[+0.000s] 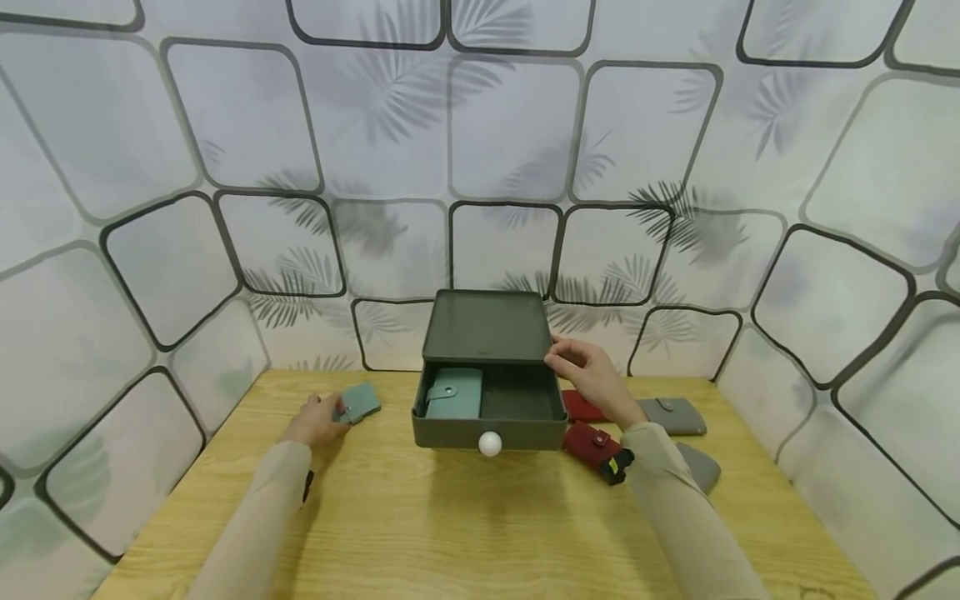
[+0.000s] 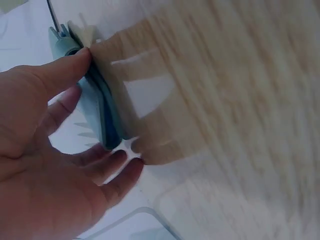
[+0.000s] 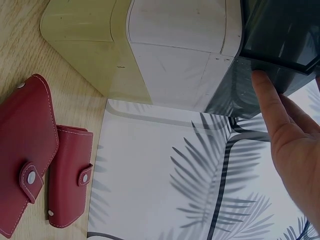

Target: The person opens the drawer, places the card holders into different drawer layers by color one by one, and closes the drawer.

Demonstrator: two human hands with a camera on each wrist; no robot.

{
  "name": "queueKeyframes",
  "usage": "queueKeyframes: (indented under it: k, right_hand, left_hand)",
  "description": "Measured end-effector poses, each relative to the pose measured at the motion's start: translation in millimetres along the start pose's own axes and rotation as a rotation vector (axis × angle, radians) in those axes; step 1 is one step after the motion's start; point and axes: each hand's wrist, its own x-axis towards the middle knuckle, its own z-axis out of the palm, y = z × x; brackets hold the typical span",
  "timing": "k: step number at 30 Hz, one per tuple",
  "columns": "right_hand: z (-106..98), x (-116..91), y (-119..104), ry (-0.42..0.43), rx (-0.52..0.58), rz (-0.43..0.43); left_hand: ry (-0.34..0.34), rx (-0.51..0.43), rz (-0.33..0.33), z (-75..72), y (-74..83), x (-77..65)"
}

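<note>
At the left of the table, my left hand (image 1: 315, 422) is at a light blue snap wallet (image 1: 360, 402). In the left wrist view the thumb lies on the wallet's (image 2: 95, 100) near side with fingers behind it, pinching it upright. My right hand (image 1: 592, 379) is at the right side of a dark green drawer box (image 1: 487, 325); in the right wrist view its straight index finger touches the box's dark side (image 3: 245, 85). The box's top drawer (image 1: 450, 433), with a white round knob (image 1: 490, 443), is pulled out. Another light blue wallet (image 1: 457, 396) lies in its left half.
Right of the box lie two red wallets, the nearer (image 1: 592, 446) partly covered by a dark wrist strap (image 1: 617, 467). Beyond my right forearm are grey wallets (image 1: 675, 415). Below the dark tier, the box has white (image 3: 175, 65) and yellow-green (image 3: 80, 50) tiers. Patterned walls enclose the table.
</note>
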Motion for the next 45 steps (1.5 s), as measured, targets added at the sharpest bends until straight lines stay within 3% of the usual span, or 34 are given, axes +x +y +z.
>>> queueKeyframes:
  k: [7,13,20,31,45]
  right_hand:
    - [-0.8,-1.7,0.2,0.005,-0.004,-0.012]
    - [-1.2,-0.3,0.2,-0.002,-0.008,-0.018]
    - [-0.6,0.8,0.4,0.002,-0.011,-0.018]
    - [-0.5,-0.4,1.6,0.002,-0.015,-0.021]
    - [-0.5,-0.6,-0.3,-0.005,0.006,-0.023]
  left_hand:
    - [-0.044,-0.049,-0.056,-2.5,6.2,-11.6]
    - [-0.056,-0.028,-0.006,-2.2,3.9,-14.2]
    - [0.026,-0.002,0.047,1.0,1.3,-10.9]
    - [0.129,0.066,0.051,1.7,4.2,-16.7]
    - [0.248,-0.046,0.050,-2.0,4.0,-20.5]
